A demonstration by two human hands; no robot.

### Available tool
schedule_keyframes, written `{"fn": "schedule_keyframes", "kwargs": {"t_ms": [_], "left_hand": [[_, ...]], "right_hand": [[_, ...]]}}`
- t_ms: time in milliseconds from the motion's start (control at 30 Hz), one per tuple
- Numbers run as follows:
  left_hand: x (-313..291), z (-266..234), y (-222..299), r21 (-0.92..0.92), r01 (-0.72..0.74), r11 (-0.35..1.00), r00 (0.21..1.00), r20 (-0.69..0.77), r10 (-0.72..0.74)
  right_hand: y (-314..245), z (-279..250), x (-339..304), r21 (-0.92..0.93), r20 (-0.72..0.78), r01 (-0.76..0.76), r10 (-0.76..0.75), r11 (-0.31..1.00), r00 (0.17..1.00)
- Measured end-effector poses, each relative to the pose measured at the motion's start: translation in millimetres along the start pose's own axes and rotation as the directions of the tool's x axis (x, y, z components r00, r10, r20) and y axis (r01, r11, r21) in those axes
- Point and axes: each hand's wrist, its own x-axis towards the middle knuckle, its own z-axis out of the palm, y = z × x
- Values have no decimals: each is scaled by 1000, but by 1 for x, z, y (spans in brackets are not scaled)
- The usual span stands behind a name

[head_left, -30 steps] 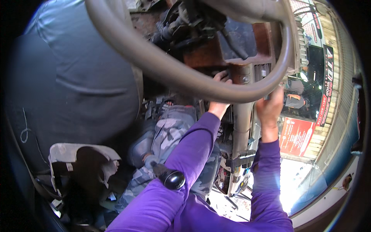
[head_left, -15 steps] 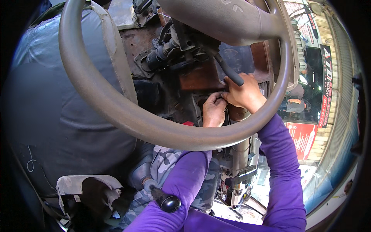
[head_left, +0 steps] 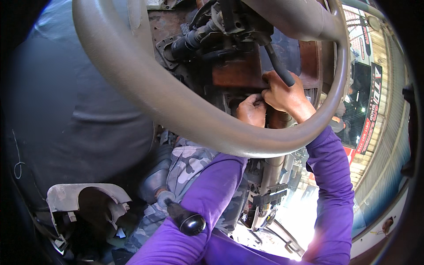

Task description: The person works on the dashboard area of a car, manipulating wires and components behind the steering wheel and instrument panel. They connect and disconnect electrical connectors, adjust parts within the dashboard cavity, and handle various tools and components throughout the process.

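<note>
Beyond the lower rim of a brown steering wheel (head_left: pixel 247 143), my two hands meet low in the cab. My left hand (head_left: pixel 252 111) is closed, thumb and fingertips pinched together; whatever lies between them is too small to make out. Right beside it, my right hand (head_left: pixel 285 95) has its fingers curled in, with the fingertips hidden. A dark stalk lever (head_left: pixel 278 66) crosses in front of the back of my right hand. Under my hands runs a brown tube (head_left: pixel 274 170), and a rust-brown panel (head_left: pixel 236 73) lies just past them. Both forearms wear purple sleeves.
A black gear knob (head_left: pixel 192 224) overlaps my left sleeve. Dark seat covering (head_left: pixel 110 137) fills the left side, with a broken grey trim piece (head_left: pixel 86 194) below it. Black column parts (head_left: pixel 190 44) sit ahead. Outside at right are a signboard (head_left: pixel 373 104) and a partly visible person.
The view has shifted, so the wheel's lower rim sits higher and the hands appear slightly right and up. Both hands keep nearly the same closed pose next to each other.
</note>
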Motion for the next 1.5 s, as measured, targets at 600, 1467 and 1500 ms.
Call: {"fn": "schedule_keyframes", "kwargs": {"t_ms": [600, 1467, 1500], "left_hand": [[-10, 0, -7, 87, -252, 964, 966, 91, 244], [-32, 1, 21, -308, -62, 949, 991, 97, 96], [-36, 2, 25, -415, 7, 910, 995, 93, 35]], "right_hand": [[3, 10, 3, -24, -156, 119, -121, 993, 980], [12, -32, -9, 283, 246, 135, -209, 949, 947], [13, -33, -11, 250, 256, 131, -195, 959, 947]]}}
